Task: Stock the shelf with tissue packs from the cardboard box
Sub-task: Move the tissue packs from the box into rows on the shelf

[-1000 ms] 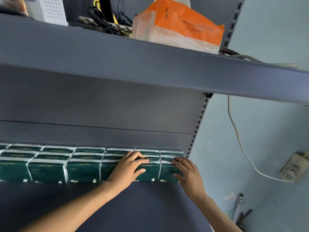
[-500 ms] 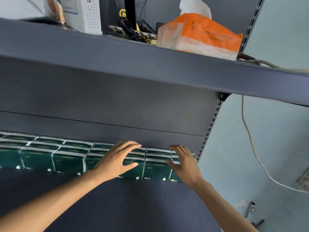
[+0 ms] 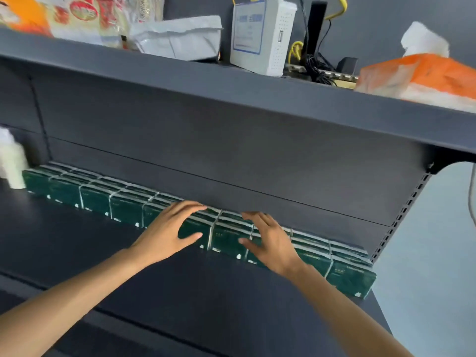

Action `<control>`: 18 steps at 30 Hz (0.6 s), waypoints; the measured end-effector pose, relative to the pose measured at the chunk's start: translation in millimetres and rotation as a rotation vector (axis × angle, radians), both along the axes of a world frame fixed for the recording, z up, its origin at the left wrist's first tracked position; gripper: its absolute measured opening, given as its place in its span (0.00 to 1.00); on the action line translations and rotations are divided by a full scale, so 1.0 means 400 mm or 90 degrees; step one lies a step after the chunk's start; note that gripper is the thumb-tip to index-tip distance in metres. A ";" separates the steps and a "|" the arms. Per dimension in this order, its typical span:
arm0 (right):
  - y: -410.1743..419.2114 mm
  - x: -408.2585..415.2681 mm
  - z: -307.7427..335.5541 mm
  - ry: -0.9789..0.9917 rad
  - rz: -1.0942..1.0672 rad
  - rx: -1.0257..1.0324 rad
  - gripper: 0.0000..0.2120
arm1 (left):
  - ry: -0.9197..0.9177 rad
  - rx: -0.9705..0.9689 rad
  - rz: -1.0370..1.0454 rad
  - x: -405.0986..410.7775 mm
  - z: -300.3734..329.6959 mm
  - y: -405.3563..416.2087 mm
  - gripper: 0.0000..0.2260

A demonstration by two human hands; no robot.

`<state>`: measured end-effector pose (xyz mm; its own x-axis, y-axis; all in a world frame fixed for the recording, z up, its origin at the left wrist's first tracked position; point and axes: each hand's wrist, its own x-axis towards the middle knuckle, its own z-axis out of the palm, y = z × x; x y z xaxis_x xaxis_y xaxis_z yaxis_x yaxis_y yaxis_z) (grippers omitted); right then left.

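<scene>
**Both hands square up the tissue row**

Dark green plastic-wrapped tissue packs (image 3: 226, 238) line the back of the dark grey metal shelf (image 3: 77, 243), the row's long axis running left to right. The left hand (image 3: 170, 231) and right hand (image 3: 270, 240), fingers spread and nearly flat, rest mid-row. The cardboard box is out of frame.

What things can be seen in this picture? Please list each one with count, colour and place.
tissue packs: many, exact count unclear, dark green, one row along the back of the lower shelf
lower shelf: one, dark grey
upper shelf: one, dark grey
orange tissue pack: one, orange and white, upper shelf, right
white box device: one, upper shelf, centre
cables: several, black and yellow, beside the device
left hand: open, on the packs
right hand: open, on the packs
</scene>
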<state>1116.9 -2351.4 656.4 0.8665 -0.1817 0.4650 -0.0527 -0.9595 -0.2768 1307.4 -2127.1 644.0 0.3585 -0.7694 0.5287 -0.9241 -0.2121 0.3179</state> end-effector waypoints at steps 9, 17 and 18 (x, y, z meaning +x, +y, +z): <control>0.340 0.201 0.018 0.017 0.114 -0.002 0.28 | -0.003 0.000 0.130 0.095 0.009 0.411 0.27; 0.708 0.373 0.001 0.043 0.221 -0.017 0.26 | -0.007 0.016 0.219 0.165 -0.018 0.818 0.27; 0.755 0.395 -0.001 0.044 0.236 -0.016 0.26 | -0.008 0.019 0.229 0.173 -0.023 0.869 0.27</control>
<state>1274.9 -2049.6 655.8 0.9010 0.1608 0.4030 0.2813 -0.9236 -0.2603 1376.5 -1779.6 634.7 0.6032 -0.6102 0.5136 -0.7920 -0.5342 0.2955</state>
